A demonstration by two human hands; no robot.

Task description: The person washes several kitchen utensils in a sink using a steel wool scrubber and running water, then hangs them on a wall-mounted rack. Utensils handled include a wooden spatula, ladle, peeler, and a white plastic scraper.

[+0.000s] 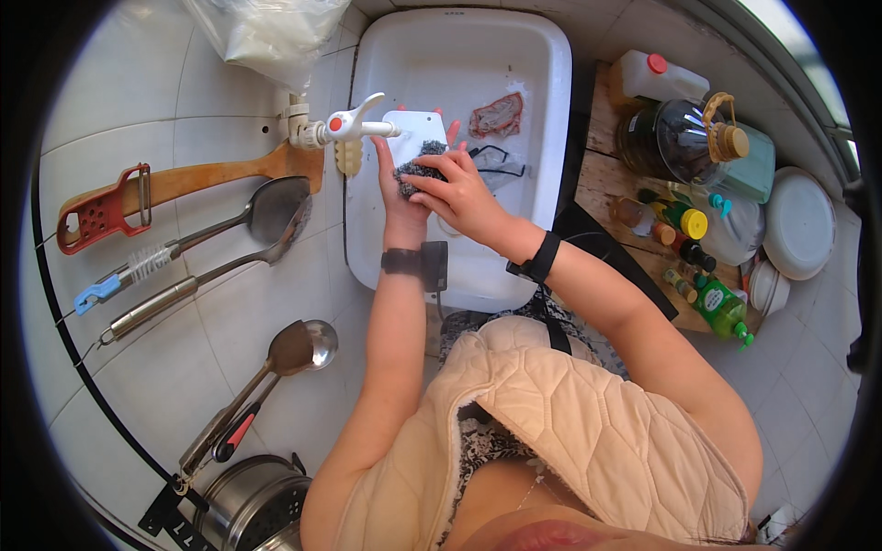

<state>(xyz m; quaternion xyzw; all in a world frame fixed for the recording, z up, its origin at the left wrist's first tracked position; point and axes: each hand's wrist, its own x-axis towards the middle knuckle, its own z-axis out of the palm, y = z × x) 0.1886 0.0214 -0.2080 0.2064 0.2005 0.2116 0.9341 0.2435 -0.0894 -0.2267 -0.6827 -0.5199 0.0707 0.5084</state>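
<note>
My left hand [402, 204] supports a thin white rectangular plate [412, 129] from below, its fingertips showing past the far edge. A small hole sits near one corner of the plate. In my right hand [460, 187] is a dark grey scouring pad [412, 178], pressed against the plate's near part. Both hands are over a white sink [413, 41]. The white plastic tap [362, 127] reaches out just above the plate, its lever raised. A red-edged mesh cloth [497, 116] lies in the basin, with a clear item with black cords [501, 167] nearer my right hand.
Along the left wall hang a red peeler [103, 213], a wooden spatula [213, 178], a wok turner [279, 206] and other utensils. A wooden board [599, 179] on the right carries a large oil bottle [672, 141], a green pump bottle [719, 306] and white dishes [799, 224].
</note>
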